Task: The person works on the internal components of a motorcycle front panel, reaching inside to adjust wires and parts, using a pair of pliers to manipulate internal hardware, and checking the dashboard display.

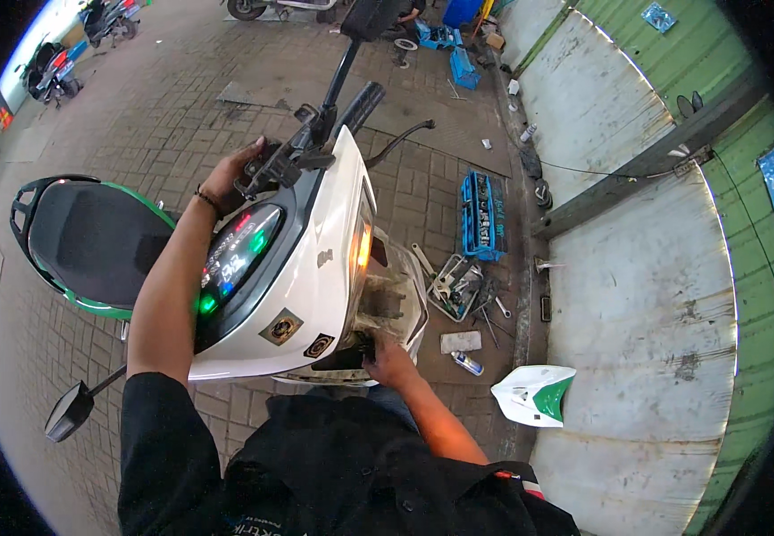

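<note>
A white and green scooter [302,277] stands in front of me, its front end to the right. My left hand [230,179] reaches across the lit dashboard [237,250], fingers curled against the switch housing [275,165] beside the far handlebar grip [360,107]. An amber turn signal [363,247] glows on the scooter's front. Below that lamp, my right hand [392,364] is at the exposed front opening [382,299]. Its fingertips go into the dark gap under the front, so whatever they touch is hidden.
A blue toolbox [482,214] and a tray of tools [456,286] lie on the paving beyond the scooter. Near them are a spray can [467,363] and a white-green panel [534,396]. A metal wall [646,348] bounds the right side; a mirror [70,411] juts out at left.
</note>
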`<state>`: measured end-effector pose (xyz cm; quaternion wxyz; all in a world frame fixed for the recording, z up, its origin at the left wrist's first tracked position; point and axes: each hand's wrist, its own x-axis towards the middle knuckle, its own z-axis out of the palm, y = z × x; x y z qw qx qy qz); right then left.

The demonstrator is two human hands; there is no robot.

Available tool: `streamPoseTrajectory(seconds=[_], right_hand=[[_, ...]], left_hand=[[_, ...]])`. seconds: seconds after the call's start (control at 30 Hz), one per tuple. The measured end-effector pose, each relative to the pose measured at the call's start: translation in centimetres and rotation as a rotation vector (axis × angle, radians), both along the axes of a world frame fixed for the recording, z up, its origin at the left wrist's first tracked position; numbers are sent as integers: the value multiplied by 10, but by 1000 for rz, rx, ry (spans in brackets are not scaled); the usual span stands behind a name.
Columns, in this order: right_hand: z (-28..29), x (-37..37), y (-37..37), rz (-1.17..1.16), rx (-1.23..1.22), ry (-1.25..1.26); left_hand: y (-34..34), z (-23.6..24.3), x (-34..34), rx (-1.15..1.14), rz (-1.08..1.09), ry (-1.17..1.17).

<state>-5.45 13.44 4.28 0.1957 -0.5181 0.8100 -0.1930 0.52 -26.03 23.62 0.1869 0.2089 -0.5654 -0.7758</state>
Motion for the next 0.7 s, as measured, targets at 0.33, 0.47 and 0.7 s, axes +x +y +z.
streamPoseTrajectory(seconds=[0.33,0.47,0.7], right_hand=[[24,-11,-4,269,-67,203],[16,-10,0,263,-81,186],[44,8,-10,201,-30,170]], left_hand=[[-9,-2,0,56,-65,73],[-9,-2,-2,-14,-39,-8],[-10,-1,1,117,-67,20]])
